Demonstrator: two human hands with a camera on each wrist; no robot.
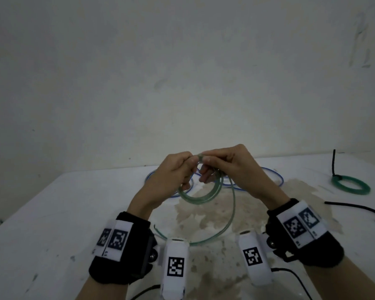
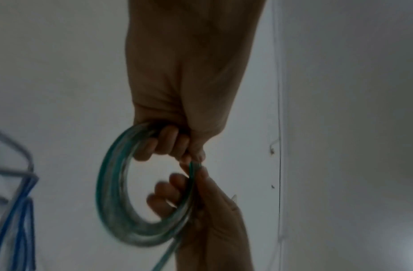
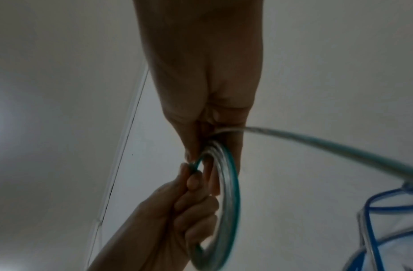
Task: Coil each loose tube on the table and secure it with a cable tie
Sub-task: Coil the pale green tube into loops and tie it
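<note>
You have the clear green-tinted flexible tube (image 1: 200,197) lifted off the white worktop (image 1: 52,213), with several turns gathered into a small coil between your hands. Your left hand (image 1: 173,172) has its fingers curled through the coil, and your right hand (image 1: 232,165) pinches the turns at the top, right against the left thumb. The free tail swings down in a wide loop to the worktop near your wrists. Judging by how it bows, the tube looks light, soft and springy, so the turns will likely try to open; keep each grip where the turns cross. It may also be slick. A loose blue tube (image 1: 268,176) lies behind, a finished green coil (image 1: 351,185) sits far right, and a black cable tie (image 1: 355,207) waits nearby.
</note>
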